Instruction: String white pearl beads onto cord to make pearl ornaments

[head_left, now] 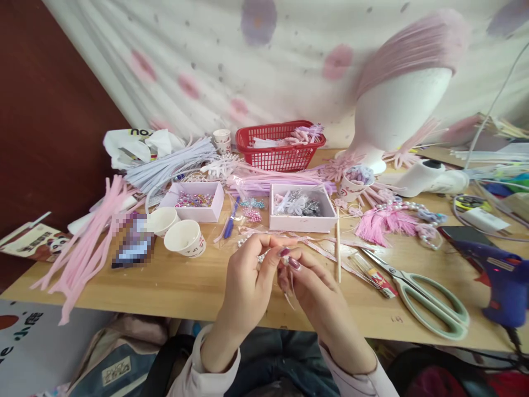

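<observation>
Above the front of the wooden table (198, 289), both hands meet fingertip to fingertip. My left hand (250, 278) is closed in a pinch, thumb against fingers. Beside it my right hand (321, 295) pinches too, its thumb and index at a small white pearl bead (285, 260). A thin pale strand (290, 300) hangs below the fingertips. More small pearls (262, 257) show behind the left thumb; whether they join the held bead I cannot tell. Just behind the hands lies a printed ribbon (318, 248).
Green-handled scissors (430, 303) and a blue glue gun (506, 278) lie at the right. Paper cups (185, 240), bead boxes (303, 223), a blue pen (231, 218) and a red basket (281, 160) stand behind. Pink pipe cleaners (88, 242) overhang the left edge. A mannequin head (397, 116) rises behind.
</observation>
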The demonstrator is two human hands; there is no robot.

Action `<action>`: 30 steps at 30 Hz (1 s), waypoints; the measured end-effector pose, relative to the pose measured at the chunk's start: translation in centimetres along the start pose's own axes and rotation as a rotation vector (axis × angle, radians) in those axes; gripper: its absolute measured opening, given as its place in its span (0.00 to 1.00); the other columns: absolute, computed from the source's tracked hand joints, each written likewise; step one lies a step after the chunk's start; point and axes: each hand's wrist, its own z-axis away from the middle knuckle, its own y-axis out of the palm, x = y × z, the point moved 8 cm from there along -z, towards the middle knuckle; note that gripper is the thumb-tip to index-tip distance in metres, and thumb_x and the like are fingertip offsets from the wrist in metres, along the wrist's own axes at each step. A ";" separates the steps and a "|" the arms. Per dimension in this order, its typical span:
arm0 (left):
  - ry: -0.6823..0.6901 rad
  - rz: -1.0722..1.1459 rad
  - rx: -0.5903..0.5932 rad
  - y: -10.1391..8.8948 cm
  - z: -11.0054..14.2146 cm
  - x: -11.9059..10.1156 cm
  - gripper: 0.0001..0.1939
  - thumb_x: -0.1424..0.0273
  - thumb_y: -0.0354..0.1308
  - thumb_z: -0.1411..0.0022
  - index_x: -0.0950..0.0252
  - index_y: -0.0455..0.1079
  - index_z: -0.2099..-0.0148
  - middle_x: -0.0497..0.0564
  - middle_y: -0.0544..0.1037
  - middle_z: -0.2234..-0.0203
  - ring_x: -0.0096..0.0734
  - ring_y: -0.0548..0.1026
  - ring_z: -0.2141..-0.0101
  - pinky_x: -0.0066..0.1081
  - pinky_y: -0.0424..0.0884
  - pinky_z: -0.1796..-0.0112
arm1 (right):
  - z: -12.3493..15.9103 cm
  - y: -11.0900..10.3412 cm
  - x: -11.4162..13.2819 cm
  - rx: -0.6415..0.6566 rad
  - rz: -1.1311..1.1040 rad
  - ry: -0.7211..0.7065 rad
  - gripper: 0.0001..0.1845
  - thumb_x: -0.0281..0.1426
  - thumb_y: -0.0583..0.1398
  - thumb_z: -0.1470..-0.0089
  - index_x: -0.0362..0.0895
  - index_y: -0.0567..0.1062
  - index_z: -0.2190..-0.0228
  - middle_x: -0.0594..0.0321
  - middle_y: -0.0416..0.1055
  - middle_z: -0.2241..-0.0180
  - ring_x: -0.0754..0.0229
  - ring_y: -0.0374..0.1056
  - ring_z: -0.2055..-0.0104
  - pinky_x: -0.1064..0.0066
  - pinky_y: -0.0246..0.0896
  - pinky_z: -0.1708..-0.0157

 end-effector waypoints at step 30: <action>0.027 0.259 0.110 1.7 -0.3 -4.1 0.13 0.60 0.57 0.30 0.63 0.71 0.65 0.54 0.82 0.70 0.31 0.77 0.72 0.28 0.73 0.73 | 4.1 -3.0 5.6 -0.230 0.605 -0.358 0.17 0.45 0.60 0.36 0.49 0.77 0.52 0.54 0.76 0.48 0.48 0.71 0.45 0.56 0.64 0.45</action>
